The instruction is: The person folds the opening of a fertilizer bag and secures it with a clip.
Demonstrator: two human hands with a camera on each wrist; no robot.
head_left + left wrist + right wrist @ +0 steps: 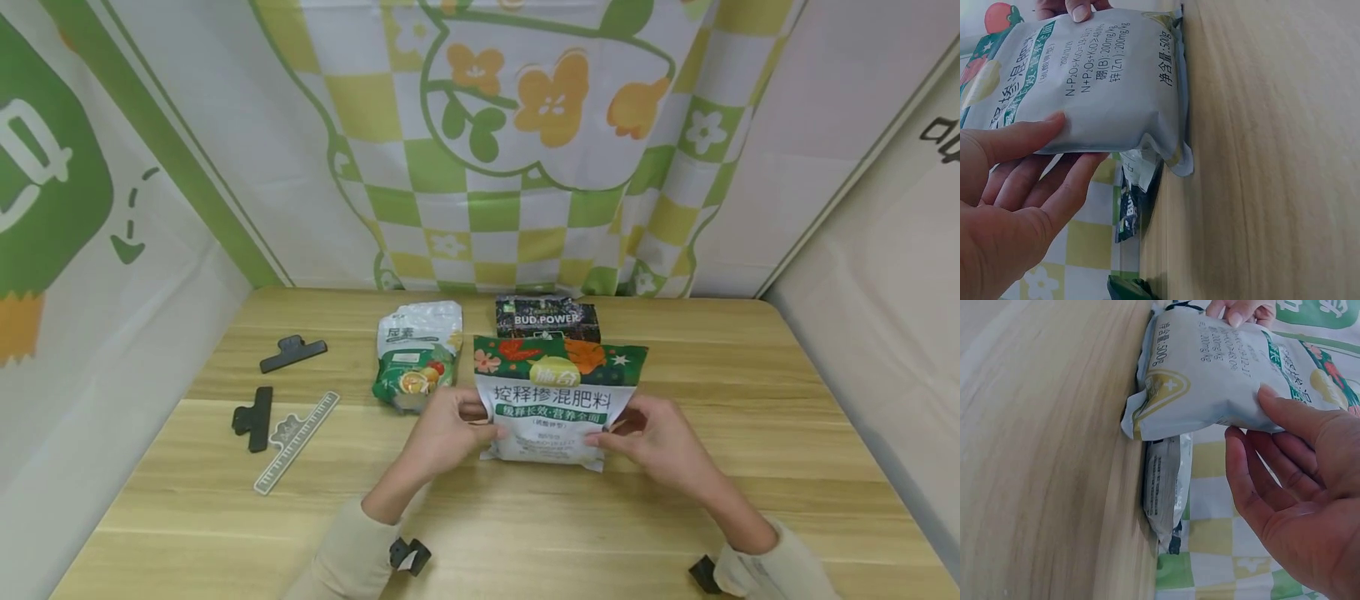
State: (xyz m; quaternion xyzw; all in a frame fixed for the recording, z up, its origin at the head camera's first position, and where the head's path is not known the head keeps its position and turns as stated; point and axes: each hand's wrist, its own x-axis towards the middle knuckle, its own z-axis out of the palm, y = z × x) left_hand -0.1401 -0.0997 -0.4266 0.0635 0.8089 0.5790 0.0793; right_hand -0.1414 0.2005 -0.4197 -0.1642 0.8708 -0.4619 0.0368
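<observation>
A white fertilizer bag (551, 442) with a green, floral top band stands upright on the table, tilted back a little. My left hand (450, 433) grips its left side, thumb on the front face and fingers behind. On the opposite side my right hand (663, 442) holds it the same way. The left wrist view shows the bag's printed front (1110, 81) and its bottom edge at the table. In the right wrist view the bag (1204, 381) hides part of a silvery pouch (1166, 481) behind it.
A white-and-green pouch (417, 358) stands left of the bag. Behind it lies a black "BUD POWER" pouch (546, 319), partly covered. Two black clips (292, 353) and a clear ruler (296, 443) lie at the left. A patterned curtain (525, 208) hangs along the table's back edge.
</observation>
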